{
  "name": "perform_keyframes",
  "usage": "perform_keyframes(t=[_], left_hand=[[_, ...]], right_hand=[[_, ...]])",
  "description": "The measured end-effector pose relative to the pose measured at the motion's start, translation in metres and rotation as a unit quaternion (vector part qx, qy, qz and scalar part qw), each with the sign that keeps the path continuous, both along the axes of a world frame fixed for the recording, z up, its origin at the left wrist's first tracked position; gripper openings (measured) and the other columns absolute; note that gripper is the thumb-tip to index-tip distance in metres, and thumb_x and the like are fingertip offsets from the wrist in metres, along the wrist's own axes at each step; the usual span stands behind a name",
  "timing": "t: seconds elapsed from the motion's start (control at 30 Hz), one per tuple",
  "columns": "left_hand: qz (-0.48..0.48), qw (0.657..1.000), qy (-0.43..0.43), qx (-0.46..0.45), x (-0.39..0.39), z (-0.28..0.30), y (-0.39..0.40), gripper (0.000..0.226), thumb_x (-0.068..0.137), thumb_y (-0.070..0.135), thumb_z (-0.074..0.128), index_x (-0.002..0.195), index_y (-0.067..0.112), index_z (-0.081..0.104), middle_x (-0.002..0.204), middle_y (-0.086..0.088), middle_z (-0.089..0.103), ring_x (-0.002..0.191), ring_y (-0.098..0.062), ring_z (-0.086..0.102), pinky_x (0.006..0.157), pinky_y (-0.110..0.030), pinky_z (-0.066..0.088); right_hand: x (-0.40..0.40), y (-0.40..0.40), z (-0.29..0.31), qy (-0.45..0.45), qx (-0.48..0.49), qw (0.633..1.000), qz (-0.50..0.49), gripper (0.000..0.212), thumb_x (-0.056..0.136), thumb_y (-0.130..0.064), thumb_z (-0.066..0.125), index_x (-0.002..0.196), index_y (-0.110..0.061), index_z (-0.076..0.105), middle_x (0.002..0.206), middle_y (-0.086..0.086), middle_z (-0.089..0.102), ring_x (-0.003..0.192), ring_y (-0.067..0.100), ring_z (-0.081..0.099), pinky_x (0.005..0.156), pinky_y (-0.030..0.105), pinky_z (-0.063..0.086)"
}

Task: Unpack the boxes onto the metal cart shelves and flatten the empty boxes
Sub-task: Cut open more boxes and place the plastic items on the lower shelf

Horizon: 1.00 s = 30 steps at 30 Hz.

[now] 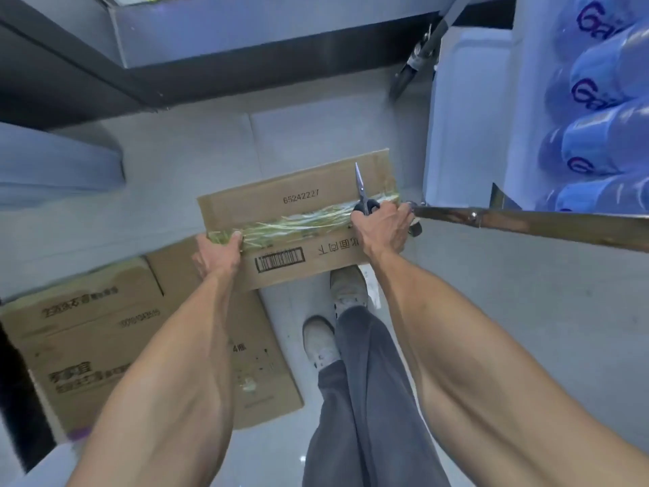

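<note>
Box [298,219]: sealed cardboard carton held above the floor, beside the metal cart [526,223]. Left hand [217,254] grips the near-left edge, fingers curled over the taped seam [302,223]. Right hand [382,226] holds scissors [363,195] at the seam's right end. Cardboard appears stiff and light; support the outer edges, clear of the tape line.

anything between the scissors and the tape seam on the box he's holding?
Nothing visible. The right hand holds the scissors directly over the taped seam at the right end of the cardboard box. The left hand grips the box's left end, clear of the blades.
</note>
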<state>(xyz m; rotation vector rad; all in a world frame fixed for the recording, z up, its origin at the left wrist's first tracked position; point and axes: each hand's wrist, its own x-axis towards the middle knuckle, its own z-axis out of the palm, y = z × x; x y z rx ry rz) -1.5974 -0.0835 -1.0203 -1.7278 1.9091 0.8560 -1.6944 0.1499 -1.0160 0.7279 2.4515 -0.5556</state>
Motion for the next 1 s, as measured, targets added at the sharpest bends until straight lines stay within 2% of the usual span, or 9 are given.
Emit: perform_keyframes(t=[0.13,0.27,0.37,0.43,0.63,0.73,0.83,0.93,1.0], left_hand=[[-0.021,1.000,0.005,0.000,0.023,0.002,0.015,0.071,0.088,0.046,0.068,0.144,0.016,0.038,0.140,-0.021,0.047,0.126,-0.036,0.050,0.105,-0.044,0.039],[-0.054,0.998,0.001,-0.012,0.042,0.004,0.031,0.062,0.086,0.047,0.067,0.133,0.013,0.045,0.131,-0.020,0.054,0.123,-0.035,0.051,0.103,-0.042,0.041],[-0.066,0.998,-0.017,-0.016,0.060,0.000,0.047,0.059,0.086,0.046,0.067,0.129,0.010,0.047,0.130,-0.021,0.054,0.123,-0.035,0.050,0.099,-0.040,0.040],[-0.055,0.998,-0.024,-0.014,0.077,-0.002,0.058,0.064,0.087,0.045,0.068,0.134,0.008,0.045,0.133,-0.022,0.052,0.126,-0.036,0.048,0.102,-0.041,0.039],[-0.024,0.999,-0.024,-0.008,0.126,0.004,0.092,0.064,0.089,0.040,0.067,0.137,0.006,0.041,0.135,-0.021,0.051,0.124,-0.037,0.050,0.098,-0.042,0.040],[-0.018,1.000,-0.009,-0.009,0.136,0.009,0.105,0.065,0.091,0.038,0.067,0.140,0.005,0.039,0.129,-0.019,0.054,0.121,-0.036,0.052,0.095,-0.042,0.041],[-0.032,0.999,0.000,-0.015,0.149,0.009,0.117,0.062,0.091,0.037,0.066,0.138,0.005,0.040,0.107,-0.013,0.054,0.113,-0.032,0.056,0.082,-0.037,0.039],[-0.049,0.999,-0.002,-0.016,0.165,0.006,0.128,0.063,0.091,0.039,0.066,0.137,0.006,0.041,0.107,-0.012,0.053,0.110,-0.032,0.056,0.085,-0.038,0.041],[-0.051,0.999,0.001,-0.015,0.177,0.003,0.138,0.062,0.091,0.040,0.066,0.137,0.007,0.041,0.101,-0.008,0.048,0.101,-0.028,0.054,0.080,-0.035,0.039]], right_hand=[[0.036,0.022,0.002,-0.009,0.001,1.000,-0.023,0.048,0.079,-0.039,0.064,0.112,-0.004,0.065,0.126,0.018,0.049,0.118,0.034,0.044,0.101,0.039,0.043],[0.061,0.042,0.010,-0.015,-0.006,0.999,-0.043,0.040,0.082,-0.038,0.061,0.113,-0.014,0.067,0.124,0.016,0.049,0.119,0.034,0.043,0.102,0.037,0.042],[0.077,0.057,0.010,-0.035,0.012,0.999,-0.040,0.039,0.080,-0.035,0.060,0.113,-0.014,0.066,0.124,0.014,0.048,0.121,0.032,0.042,0.091,0.039,0.044],[0.087,0.065,0.008,-0.038,0.010,0.999,-0.029,0.041,0.079,-0.034,0.060,0.113,-0.012,0.064,0.125,0.013,0.047,0.122,0.031,0.040,0.088,0.040,0.045],[0.115,0.089,0.012,-0.022,-0.004,1.000,0.011,0.033,0.077,-0.035,0.060,0.102,-0.013,0.064,0.120,0.016,0.049,0.117,0.032,0.041,0.100,0.043,0.044],[0.132,0.109,0.010,-0.008,-0.010,1.000,0.013,0.041,0.079,-0.035,0.061,0.108,-0.008,0.066,0.118,0.017,0.051,0.115,0.033,0.043,0.102,0.040,0.041],[0.153,0.126,0.003,-0.006,0.000,1.000,0.014,0.044,0.080,-0.039,0.062,0.108,-0.005,0.066,0.117,0.018,0.052,0.113,0.034,0.045,0.101,0.041,0.041],[0.175,0.140,-0.001,0.001,0.007,1.000,0.011,0.045,0.080,-0.040,0.063,0.107,-0.004,0.066,0.115,0.017,0.052,0.110,0.032,0.045,0.097,0.040,0.044],[0.188,0.151,0.000,0.004,0.013,1.000,0.015,0.046,0.080,-0.040,0.063,0.107,-0.003,0.065,0.115,0.016,0.053,0.110,0.031,0.046,0.096,0.038,0.043]])
